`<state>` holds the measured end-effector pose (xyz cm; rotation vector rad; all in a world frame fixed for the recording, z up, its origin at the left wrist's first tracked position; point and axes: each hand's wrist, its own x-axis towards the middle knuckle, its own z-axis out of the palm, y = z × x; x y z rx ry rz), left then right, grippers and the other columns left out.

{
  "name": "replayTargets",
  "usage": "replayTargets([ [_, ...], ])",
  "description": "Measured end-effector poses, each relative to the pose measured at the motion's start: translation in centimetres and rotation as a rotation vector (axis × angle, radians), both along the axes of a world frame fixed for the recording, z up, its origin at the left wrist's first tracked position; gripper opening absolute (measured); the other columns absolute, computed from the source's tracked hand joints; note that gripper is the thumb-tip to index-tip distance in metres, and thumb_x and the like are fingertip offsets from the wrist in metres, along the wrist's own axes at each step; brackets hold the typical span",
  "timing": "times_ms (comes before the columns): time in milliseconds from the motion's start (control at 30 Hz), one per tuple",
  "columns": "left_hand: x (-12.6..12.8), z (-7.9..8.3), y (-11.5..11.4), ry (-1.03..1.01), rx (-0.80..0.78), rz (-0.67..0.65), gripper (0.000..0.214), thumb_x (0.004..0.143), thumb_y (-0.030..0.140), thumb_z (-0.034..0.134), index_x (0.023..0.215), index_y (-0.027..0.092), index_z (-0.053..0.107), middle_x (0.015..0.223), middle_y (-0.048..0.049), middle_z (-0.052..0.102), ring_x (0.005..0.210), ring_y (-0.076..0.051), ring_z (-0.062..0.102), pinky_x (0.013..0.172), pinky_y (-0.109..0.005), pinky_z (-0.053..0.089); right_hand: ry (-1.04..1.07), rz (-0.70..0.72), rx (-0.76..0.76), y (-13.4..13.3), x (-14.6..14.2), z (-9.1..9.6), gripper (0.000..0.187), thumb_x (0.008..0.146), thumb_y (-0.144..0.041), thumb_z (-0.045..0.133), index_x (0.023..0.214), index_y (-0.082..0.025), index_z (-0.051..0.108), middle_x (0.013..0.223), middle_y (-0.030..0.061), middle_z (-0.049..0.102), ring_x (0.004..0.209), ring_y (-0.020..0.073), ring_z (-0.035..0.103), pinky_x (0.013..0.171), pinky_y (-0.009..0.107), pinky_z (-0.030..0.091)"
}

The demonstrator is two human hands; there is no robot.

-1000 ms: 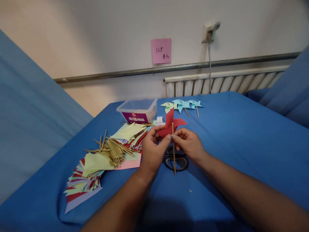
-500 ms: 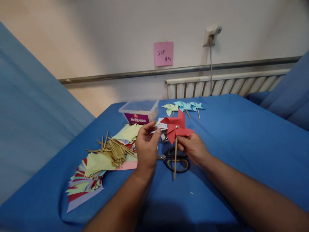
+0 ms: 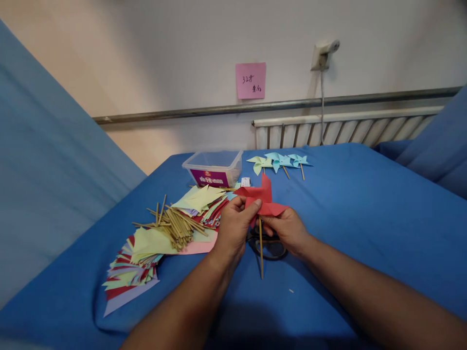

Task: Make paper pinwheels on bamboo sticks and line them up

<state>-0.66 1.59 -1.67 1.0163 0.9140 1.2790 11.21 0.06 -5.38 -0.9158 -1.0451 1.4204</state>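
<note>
Left hand: the left hand (image 3: pixel 233 231) is raised over the bed, thumb and fingers pinched on the lower left edge of the red pinwheel (image 3: pixel 260 198); its grip is narrow, closed on the paper.
Right hand: the right hand (image 3: pixel 288 231) sits just right of the left, its grip closed on the wooden stick (image 3: pixel 260 250) right below the paper, with the fingers partly hidden behind the red blades.
Red pinwheel: held in the air between both hands, above the middle of the bed (image 3: pixel 365 218), blades tilted toward the wall; its stick hangs nearly upright, lower end free.
Scissors: black-handled scissors (image 3: pixel 268 248) lie on the bed directly under the hands, mostly covered by them.
Stick pile: a loose heap of sticks (image 3: pixel 175 224) lies left of the left hand, on top of the paper.
Paper squares: fanned stacks of coloured paper squares (image 3: pixel 133 270) spread from the near left up toward the box.
Box: a clear plastic box (image 3: pixel 213 167) with a purple label stands beyond the paper.
Finished pinwheels: three pale pinwheels (image 3: pixel 279 161), one green and two blue, lie side by side near the far edge, well apart from the hands.
Wall: a pink note (image 3: pixel 250 80) is stuck above the rail (image 3: pixel 219 109).
</note>
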Motion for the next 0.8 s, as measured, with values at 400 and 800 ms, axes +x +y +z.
replayTargets([
  [400,-0.55,0.03,0.86,-0.156,-0.152,-0.043,0.022,0.060,0.020,0.084,0.071,0.012,0.066,0.066,-0.0014,0.067,0.058,-0.010,0.061,0.060,-0.021,0.048,0.003,-0.051,0.079,0.61,0.05,-0.53,0.038,0.061,-0.043,0.085,0.084,-0.020,0.065,0.065,-0.0035,0.065,0.053,0.0105,0.053,0.053,0.025,0.044],
  [800,-0.12,0.11,0.35,-0.243,-0.290,-0.147,0.018,0.055,0.013,0.084,0.067,0.011,0.071,0.064,-0.0030,0.069,0.058,-0.011,0.061,0.063,-0.022,0.049,-0.059,-0.222,0.158,0.76,0.84,-0.02,0.039,0.066,-0.049,0.081,0.082,-0.021,0.061,0.068,-0.0031,0.066,0.053,0.0109,0.057,0.053,0.025,0.048],
])
